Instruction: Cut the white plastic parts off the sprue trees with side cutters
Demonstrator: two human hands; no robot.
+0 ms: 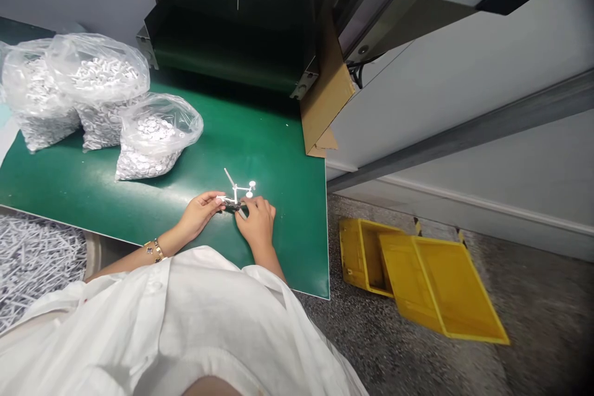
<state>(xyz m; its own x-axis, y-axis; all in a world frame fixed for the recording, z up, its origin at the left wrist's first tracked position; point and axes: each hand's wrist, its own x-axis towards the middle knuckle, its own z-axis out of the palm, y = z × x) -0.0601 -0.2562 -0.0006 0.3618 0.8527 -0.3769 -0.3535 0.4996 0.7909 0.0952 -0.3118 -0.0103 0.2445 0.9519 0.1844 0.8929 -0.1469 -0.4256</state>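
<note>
A white branched plastic piece (235, 190) with small round discs stands over the green table near its front edge. My left hand (202, 213) is closed in a pinch on a small white part at the left of this piece. On the other side, my right hand (258, 218) has its fingers bent round the lower right of the piece, under the discs. Something small and dark (232, 205) lies between the hands; its shape is hard to make out.
Clear bags of small white parts (151, 145) stand at the left of the green table (297, 210). A conveyor (232, 55) and cardboard (325, 93) are behind. White sticks (37, 260) fill a container at lower left. Yellow bins (445, 284) lie on the floor at right.
</note>
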